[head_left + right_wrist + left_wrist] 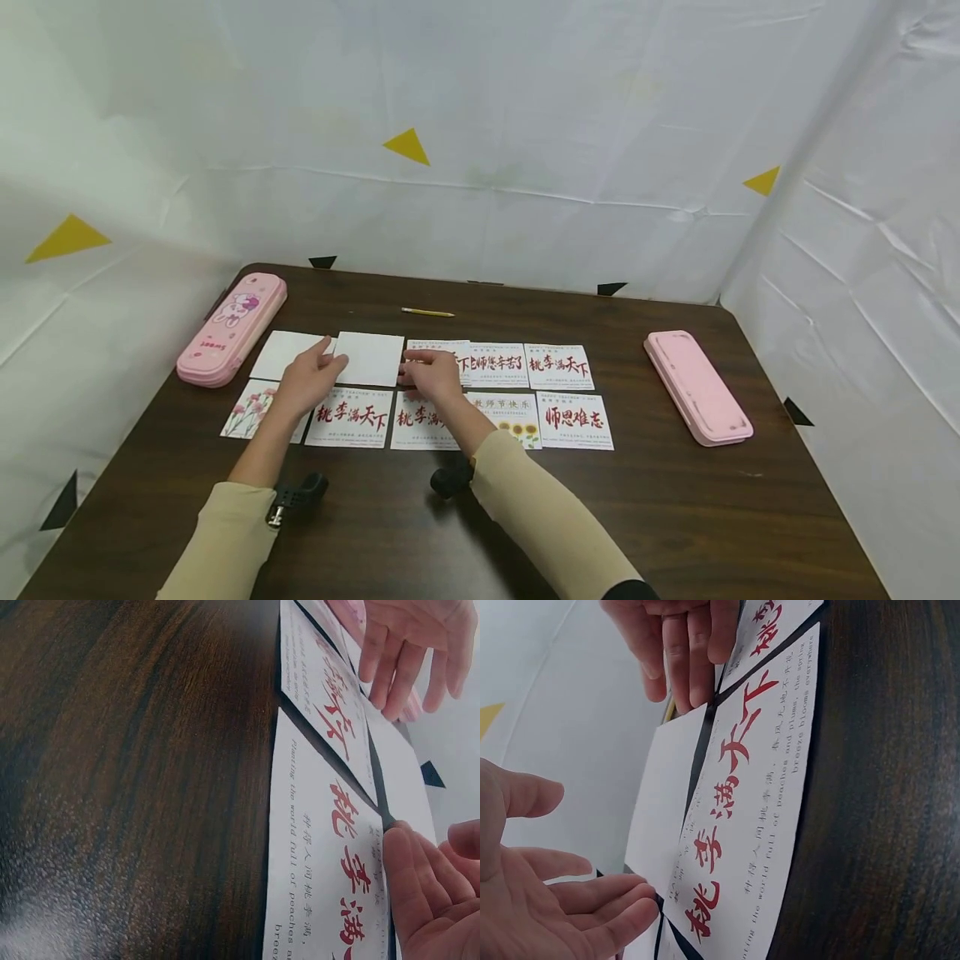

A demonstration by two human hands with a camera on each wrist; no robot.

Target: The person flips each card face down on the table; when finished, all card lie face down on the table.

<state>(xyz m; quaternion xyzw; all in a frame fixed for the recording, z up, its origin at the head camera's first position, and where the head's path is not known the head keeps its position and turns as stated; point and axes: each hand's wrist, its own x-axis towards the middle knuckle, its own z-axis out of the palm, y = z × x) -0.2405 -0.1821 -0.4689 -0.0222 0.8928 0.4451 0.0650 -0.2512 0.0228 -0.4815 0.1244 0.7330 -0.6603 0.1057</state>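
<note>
A blank white card [369, 358] lies in the back row, between my two hands. My left hand [311, 379] is at its left edge, partly over another blank card [281, 354], with fingers loosely extended. At the right edge is my right hand [435, 379], its relaxed fingers covering part of a red-lettered card [438, 345]. The wrist views show nothing gripped by either hand. In front lie a pink-flower card [251, 410], a red-lettered card [731, 795] and another red-lettered card [330, 847], partly under my right wrist in the head view.
More lettered cards [558, 367] continue to the right in two rows, including a sunflower card [513, 417]. A yellow pencil [427, 312] lies behind them. Pink pencil cases stand at the left [234, 329] and right [697, 387] of the brown table [712, 517]. White sheeting [525, 125] encloses it.
</note>
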